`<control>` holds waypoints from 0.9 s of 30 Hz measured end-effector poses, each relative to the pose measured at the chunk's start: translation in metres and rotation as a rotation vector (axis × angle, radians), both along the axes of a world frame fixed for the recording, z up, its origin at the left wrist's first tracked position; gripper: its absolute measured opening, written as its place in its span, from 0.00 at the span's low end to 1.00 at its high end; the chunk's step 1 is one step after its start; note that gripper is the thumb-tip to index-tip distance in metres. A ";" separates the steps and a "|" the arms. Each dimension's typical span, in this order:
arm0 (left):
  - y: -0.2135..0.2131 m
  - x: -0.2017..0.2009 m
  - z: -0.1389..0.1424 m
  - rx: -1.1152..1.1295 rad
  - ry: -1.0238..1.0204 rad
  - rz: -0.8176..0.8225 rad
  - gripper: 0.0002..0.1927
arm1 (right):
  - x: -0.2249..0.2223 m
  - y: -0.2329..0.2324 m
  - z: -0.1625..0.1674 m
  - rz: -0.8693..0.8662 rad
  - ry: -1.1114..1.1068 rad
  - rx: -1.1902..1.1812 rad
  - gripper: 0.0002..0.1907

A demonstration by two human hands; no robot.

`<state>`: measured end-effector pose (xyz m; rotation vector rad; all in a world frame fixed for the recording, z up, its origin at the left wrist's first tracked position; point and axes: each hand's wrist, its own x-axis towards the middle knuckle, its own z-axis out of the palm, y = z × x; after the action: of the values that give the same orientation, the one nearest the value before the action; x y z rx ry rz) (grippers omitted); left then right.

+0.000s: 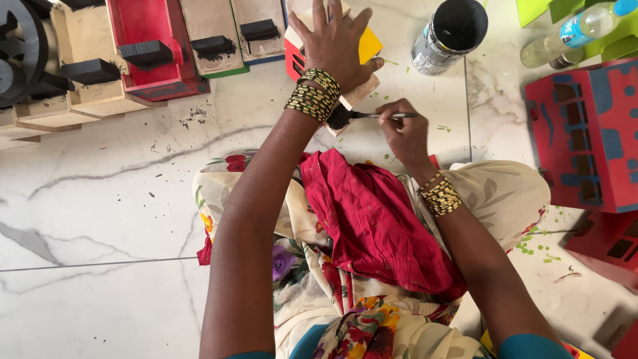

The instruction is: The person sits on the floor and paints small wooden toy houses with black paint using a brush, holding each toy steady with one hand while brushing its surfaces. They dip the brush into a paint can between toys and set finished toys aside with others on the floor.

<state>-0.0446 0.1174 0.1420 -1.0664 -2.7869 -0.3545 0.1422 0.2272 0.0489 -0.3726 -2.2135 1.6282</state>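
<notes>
My left hand (pixel 335 41) lies flat with fingers spread on a small wooden toy house (pixel 364 48) painted red and yellow, pressing it to the floor. My right hand (pixel 404 129) pinches a thin paintbrush (pixel 382 116) whose tip touches a black-painted patch (pixel 339 118) on the near edge of the house. Gold and green bangles circle both wrists. A red cloth (pixel 379 219) drapes over my lap.
A row of wooden pieces with black blocks (pixel 153 53) stands at the top left. A black paint can (pixel 448 33) sits at top centre-right, a plastic bottle (pixel 575 30) beyond it. A red and blue painted house (pixel 588 133) stands right. The floor is white marble.
</notes>
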 end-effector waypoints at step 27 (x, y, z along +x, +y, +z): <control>0.002 0.000 -0.002 0.020 0.014 0.005 0.44 | 0.011 -0.013 0.008 -0.035 0.005 -0.037 0.07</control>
<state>-0.0444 0.1195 0.1401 -1.0526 -2.7674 -0.3716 0.1531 0.2142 0.0566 -0.4141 -2.1640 1.6518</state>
